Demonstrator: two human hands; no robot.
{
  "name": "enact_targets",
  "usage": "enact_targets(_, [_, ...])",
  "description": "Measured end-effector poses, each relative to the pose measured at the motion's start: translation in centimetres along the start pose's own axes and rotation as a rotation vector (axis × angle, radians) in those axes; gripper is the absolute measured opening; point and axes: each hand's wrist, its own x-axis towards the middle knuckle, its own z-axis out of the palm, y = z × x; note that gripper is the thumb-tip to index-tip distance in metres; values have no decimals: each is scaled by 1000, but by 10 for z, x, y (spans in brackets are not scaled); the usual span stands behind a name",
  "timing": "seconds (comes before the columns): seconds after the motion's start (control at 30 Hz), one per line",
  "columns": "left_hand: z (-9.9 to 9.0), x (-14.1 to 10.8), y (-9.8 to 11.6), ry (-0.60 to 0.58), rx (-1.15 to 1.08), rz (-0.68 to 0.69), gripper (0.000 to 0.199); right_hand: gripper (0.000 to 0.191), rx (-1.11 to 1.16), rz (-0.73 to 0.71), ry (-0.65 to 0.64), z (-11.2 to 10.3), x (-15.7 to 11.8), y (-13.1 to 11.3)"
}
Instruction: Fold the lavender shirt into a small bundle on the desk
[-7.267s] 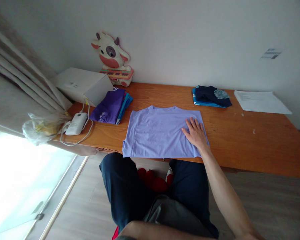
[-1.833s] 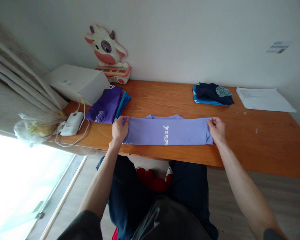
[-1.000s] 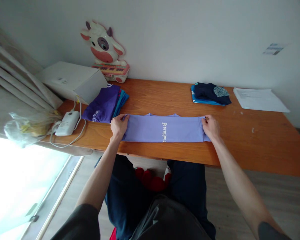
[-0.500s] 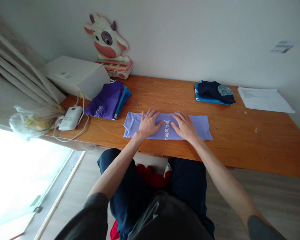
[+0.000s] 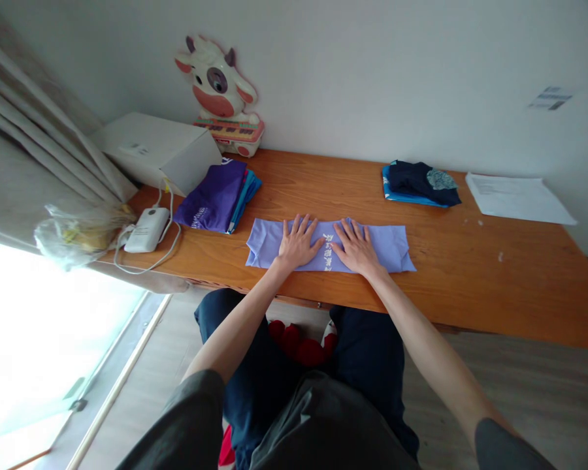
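A cow-shaped toy keyboard stands beside a white box. A clear plastic bag lies near a corded white device.

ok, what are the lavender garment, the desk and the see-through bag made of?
Lavender garment: soft matte fabric, perhaps a cotton or blend knit, by its gentle creases.
Desk: wood or wood-look veneer with a slight sheen; grain lines show.
See-through bag: likely thin glossy plastic film, going by crinkled highlights and yellowish contents showing through.
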Motion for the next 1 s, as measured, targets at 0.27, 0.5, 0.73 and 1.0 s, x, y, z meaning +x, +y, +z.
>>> enact_targets(0.27, [-2, -12, 2, 4, 5, 15, 79, 79, -10, -4, 33, 1, -11, -5])
enact_targets(0.5, [-4, -26, 4, -3, -33, 13, 78, 77, 35, -21, 53, -4, -28, -11])
enact_targets(0.73, [-5, -23, 1, -31, -25, 25, 73, 68, 70, -65, 79, -12, -22, -43])
enact_targets(1.0, [-3, -31, 8, -18, -5, -4, 67, 75, 95, -120, -2, -4, -26, -64])
